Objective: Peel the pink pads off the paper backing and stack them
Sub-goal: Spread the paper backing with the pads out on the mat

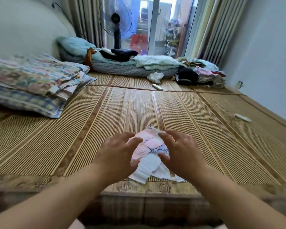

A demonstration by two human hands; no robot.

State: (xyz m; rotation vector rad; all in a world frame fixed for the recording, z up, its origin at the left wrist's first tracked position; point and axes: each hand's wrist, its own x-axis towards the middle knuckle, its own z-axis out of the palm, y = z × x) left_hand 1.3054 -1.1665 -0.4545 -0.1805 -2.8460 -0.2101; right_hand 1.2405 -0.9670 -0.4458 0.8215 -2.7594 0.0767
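Pink pads (147,144) in small heap with white paper backing (149,169) near front edge of mat (221,129); left hand (117,156), right hand (182,154) spread wide, holding nothing; pads look light, soft, floppy; pinch corner, peel slow.

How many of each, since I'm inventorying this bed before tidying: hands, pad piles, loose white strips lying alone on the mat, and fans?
Hands: 2, the left hand and the right hand
Pile of pink pads and white backing: 1
Loose white strips: 2, far one, right one
Fan: 1
Total: 6
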